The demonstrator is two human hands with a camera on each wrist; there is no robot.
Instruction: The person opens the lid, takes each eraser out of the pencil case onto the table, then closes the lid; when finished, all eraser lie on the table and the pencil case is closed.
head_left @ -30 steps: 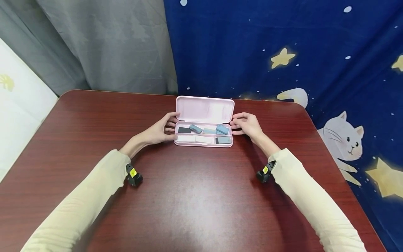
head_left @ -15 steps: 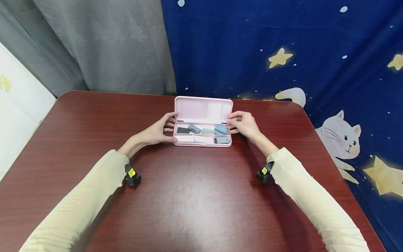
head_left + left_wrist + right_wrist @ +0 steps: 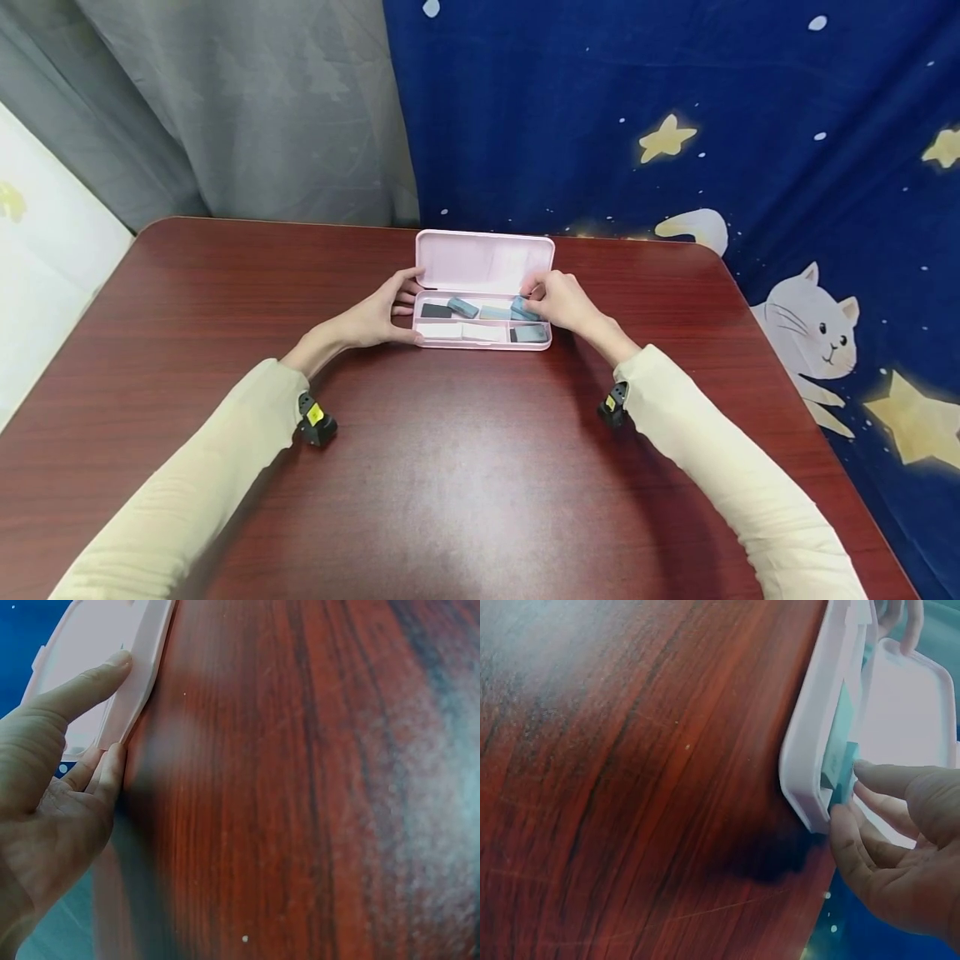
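A pink pencil case (image 3: 480,347) lies near the table's far edge, its lid (image 3: 480,260) tipped back and its tray divided into compartments. My left hand (image 3: 367,319) holds the left end, thumb on the front rim and fingers against the side and lid, as the left wrist view shows too. At the right end of the back compartment my right hand (image 3: 572,304) pinches a small blue block (image 3: 845,774) between thumb and fingers. Another blue block (image 3: 462,307), a dark block (image 3: 437,311) and a pale one (image 3: 495,313) share that compartment.
White blocks (image 3: 441,331) and a grey-blue block (image 3: 531,333) lie in the case's front compartments. The brown wooden table (image 3: 465,467) reaches back to a grey curtain (image 3: 300,117) and a blue curtain (image 3: 525,117) with stars and a cat.
My right hand has moved left from beside the case to over its right end, and its fingers now pinch the blue block. The left hand keeps its hold on the left end.
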